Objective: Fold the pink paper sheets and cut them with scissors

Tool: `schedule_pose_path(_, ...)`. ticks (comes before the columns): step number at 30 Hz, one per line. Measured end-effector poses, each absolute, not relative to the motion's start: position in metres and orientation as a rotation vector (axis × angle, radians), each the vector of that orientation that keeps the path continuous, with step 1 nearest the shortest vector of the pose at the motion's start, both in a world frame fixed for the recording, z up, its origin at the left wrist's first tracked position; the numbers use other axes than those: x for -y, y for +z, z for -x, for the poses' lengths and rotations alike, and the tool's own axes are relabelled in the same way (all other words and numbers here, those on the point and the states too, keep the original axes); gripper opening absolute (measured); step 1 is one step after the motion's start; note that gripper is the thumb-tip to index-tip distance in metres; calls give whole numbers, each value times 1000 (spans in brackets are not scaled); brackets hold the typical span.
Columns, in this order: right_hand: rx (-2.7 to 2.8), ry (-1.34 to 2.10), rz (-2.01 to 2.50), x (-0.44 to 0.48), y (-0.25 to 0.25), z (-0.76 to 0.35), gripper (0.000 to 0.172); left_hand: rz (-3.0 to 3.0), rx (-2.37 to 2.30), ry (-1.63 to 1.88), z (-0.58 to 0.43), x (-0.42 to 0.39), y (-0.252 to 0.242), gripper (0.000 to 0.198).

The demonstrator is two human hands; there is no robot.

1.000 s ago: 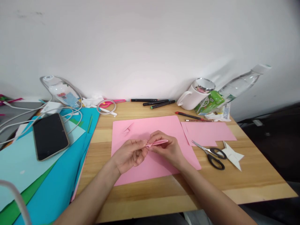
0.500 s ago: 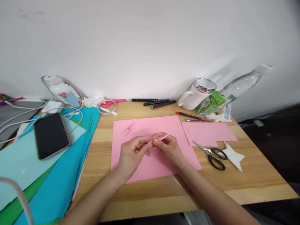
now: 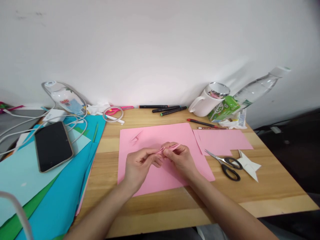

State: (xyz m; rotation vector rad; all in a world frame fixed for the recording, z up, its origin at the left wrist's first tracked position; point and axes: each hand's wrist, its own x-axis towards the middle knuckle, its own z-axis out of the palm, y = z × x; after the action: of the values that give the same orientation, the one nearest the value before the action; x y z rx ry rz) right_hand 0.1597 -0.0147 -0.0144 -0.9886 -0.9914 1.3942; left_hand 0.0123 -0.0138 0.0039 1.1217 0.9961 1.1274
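A small folded piece of pink paper [image 3: 175, 147] is pinched between both hands, above a large pink sheet [image 3: 160, 134]. My left hand [image 3: 140, 161] grips its left end between thumb and fingers. My right hand [image 3: 180, 158] holds the other end, with the thumb pressed on top. Fingers cover most of the folded piece, so its full shape is hidden. Near the sheet's upper left corner lies a small folded pink paper shape [image 3: 136, 137]. To the right, black-handled scissors [image 3: 225, 163] rest on the wood beside a white folded paper star [image 3: 249, 165].
Pink paper strips [image 3: 222, 141] lie at the right under a pencil and a red-capped marker [image 3: 202, 123]. Behind stand a white mug [image 3: 207, 101], a green carton [image 3: 223, 108] and a leaning clear bottle [image 3: 260, 87]. Black markers [image 3: 170, 109] line the wall. Left, a phone [image 3: 53, 145] and cables cover coloured sheets [image 3: 65, 195].
My left thumb and fingers have shifted slightly on the folded paper and drawn closer together. The right hand keeps nearly the same grip.
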Motion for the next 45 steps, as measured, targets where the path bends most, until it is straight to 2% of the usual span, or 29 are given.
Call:
schedule_pose_path(14, 1064, 1311, 891, 18, -17, -158, 13, -1066, -920, 1078, -17, 16, 8, 5)
schedule_pose_path(19, 976, 1411, 901, 15, -17, -159, 10, -1101, -974, 1098, -15, 15, 7, 5)
schedule_pose_path(24, 740, 1599, 806, 13, -19, -159, 18, -1313, -997, 1122, -13, 16, 3, 5)
schedule_pose_path(35, 615, 1921, 655, 10, -18, -162, 17, -1804, -860, 1256, -10, 14, 4, 33)
schedule_pose_path(45, 589, 2014, 684, 11, -19, -160, 20, -1875, -838, 1321, -12, 13, 5, 29)
